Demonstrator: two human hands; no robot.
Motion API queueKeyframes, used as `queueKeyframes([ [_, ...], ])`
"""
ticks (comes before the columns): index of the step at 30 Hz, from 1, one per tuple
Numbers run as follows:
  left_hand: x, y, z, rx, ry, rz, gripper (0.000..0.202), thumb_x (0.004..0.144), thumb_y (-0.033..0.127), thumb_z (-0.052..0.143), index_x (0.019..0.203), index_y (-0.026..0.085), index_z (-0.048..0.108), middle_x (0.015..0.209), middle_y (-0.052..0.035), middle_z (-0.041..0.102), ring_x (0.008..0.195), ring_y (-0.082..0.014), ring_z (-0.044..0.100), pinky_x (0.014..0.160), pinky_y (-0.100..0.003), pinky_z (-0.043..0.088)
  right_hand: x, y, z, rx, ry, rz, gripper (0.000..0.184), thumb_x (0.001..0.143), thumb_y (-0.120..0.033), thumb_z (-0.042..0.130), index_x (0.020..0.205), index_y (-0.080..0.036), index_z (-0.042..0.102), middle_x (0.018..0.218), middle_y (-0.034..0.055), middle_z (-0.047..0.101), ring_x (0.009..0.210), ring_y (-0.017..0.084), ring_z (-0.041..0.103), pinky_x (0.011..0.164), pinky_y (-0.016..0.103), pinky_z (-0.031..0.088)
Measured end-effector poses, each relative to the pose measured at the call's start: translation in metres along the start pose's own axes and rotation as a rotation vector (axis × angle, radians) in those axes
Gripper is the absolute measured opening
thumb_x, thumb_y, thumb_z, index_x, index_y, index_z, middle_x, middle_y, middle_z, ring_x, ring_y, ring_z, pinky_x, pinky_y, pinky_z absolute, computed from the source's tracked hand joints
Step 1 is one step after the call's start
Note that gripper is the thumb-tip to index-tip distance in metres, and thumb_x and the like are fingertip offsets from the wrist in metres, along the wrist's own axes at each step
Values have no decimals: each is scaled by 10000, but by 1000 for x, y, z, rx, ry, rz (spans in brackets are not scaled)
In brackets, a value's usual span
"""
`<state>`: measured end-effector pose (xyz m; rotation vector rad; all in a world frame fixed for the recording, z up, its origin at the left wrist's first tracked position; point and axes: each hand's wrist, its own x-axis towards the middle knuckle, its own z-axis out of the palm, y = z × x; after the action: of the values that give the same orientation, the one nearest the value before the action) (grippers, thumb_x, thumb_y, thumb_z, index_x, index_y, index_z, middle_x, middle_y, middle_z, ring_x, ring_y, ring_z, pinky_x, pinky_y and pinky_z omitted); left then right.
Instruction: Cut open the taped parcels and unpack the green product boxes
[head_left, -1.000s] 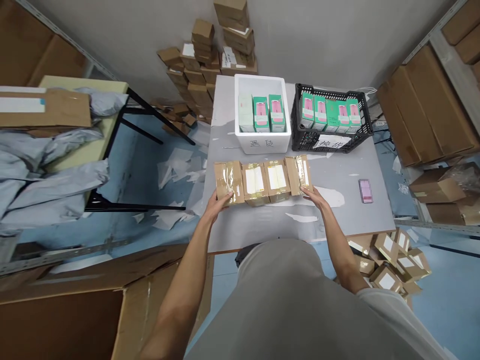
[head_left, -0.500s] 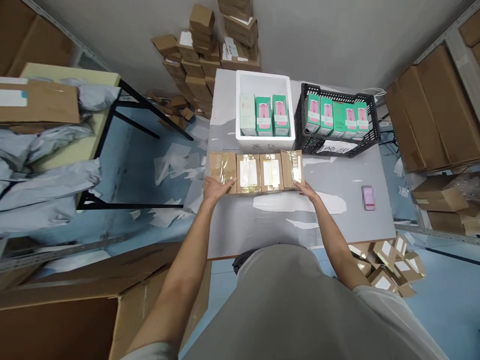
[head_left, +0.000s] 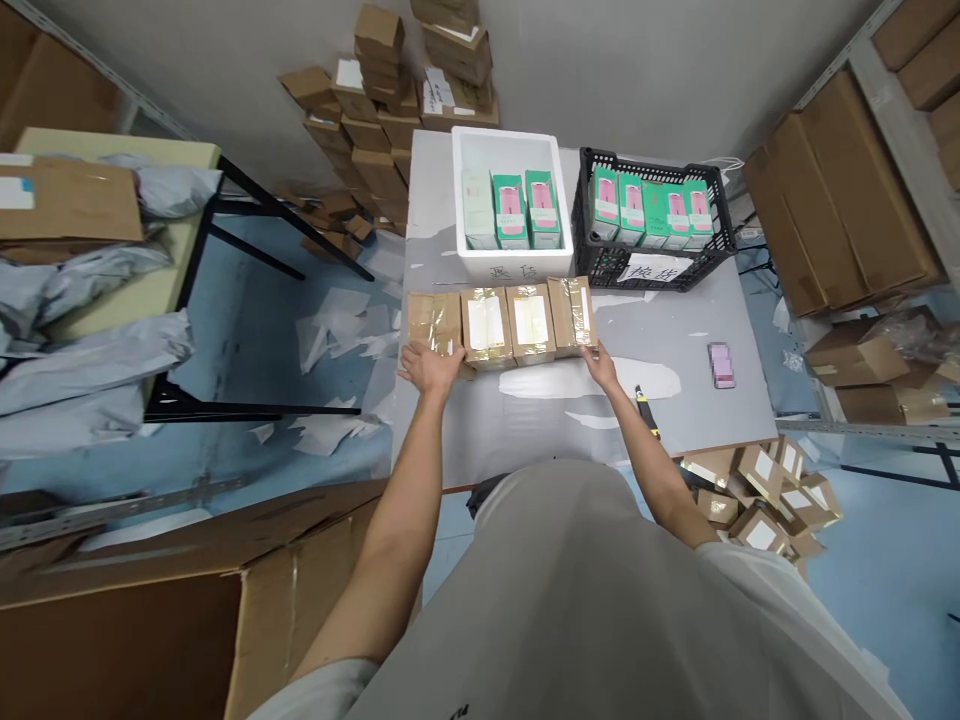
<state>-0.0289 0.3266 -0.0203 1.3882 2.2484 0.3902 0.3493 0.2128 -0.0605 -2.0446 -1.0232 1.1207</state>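
While left hand and right hand, grip spread, touch cartons, the crate label reads 换货.

Four cartons are lined up on the bench; behind them a tub is placed, left of a crate; boxes are held in both.

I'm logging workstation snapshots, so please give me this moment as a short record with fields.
Left hand: spread over the near edge of the leftmost taped box
Right hand: touching the near edge of the rightmost taped box
Row: four boxes; the two middle boxes carry white labels
White bin: behind the row, three smaller cartons inside
Black crate: right of the bin, green cartons inside
Table, right: black-and-yellow tool near the right forearm; pink item beyond
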Motion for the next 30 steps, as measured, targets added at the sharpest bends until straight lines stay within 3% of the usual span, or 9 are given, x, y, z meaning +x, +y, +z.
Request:
queueKeyframes([
  [3, -20, -12, -3, -10, -2, -27, 1119, 858, 512, 845, 1776, 15, 443, 1783, -430, 485, 1714, -627, 432, 1350, -883, 376, -23, 16, -1, -26, 53, 92, 839, 1119, -742, 679, 1776, -227, 590, 1652, 195, 775, 1648, 359, 674, 1432, 536, 460],
  [7, -50, -32, -11, 10, -15, -9, 1077, 831, 493, 846, 1729, 15, 494, 1743, -430, 519, 1697, -631, 443, 1335, -876, 397, -58, 38, 3, -9, 14, 108, 799, 1116, -689, 683, 1718, -164, 642, 1507, 225, 847, 1509, 357, 780, 1379, 552, 522],
  [13, -97, -69, -20, 49, -37, 52, 1090, 782, 471, 902, 1677, 0, 497, 1672, -445, 569, 1708, -637, 429, 1383, -827, 356, -106, 66, 12, 38, -45, 88, 708, 1073, -736, 713, 1569, -232, 756, 1261, 127, 920, 1309, 315, 867, 1276, 565, 624],
  [17, -137, -100, -21, 30, -37, 60, 1069, 775, 455, 921, 1669, 40, 508, 1655, -407, 608, 1699, -614, 462, 1402, -776, 377, -123, 80, 13, 47, -67, 99, 619, 1088, -665, 691, 1486, -202, 790, 1199, 141, 921, 1171, 318, 907, 1218, 578, 664],
  [21, -176, -123, -17, 38, -108, 160, 1191, 746, 392, 976, 1764, 85, 439, 1777, -387, 529, 1768, -630, 362, 1434, -803, 317, -128, 87, 10, 45, -105, 81, 588, 1075, -643, 707, 1482, -227, 792, 1222, 128, 919, 1190, 316, 908, 1214, 579, 667],
  [25, -197, -121, -4, 33, -283, 411, 1317, 655, 187, 987, 1836, 103, 409, 1906, -339, 419, 1826, -611, 277, 1502, -731, 243, -124, 85, 10, 25, -175, 40, 525, 1024, -514, 763, 1453, -216, 817, 1232, 131, 924, 1232, 315, 891, 1250, 574, 646],
  [30, -196, -89, 22, -45, -558, 713, 1329, 637, 120, 879, 1883, 139, 417, 1981, -238, 351, 1874, -551, 211, 1541, -684, 189, -121, 84, 7, 1, -271, -19, 497, 875, -218, 762, 1355, -236, 886, 1290, 92, 932, 1305, 317, 860, 1279, 522, 634],
])
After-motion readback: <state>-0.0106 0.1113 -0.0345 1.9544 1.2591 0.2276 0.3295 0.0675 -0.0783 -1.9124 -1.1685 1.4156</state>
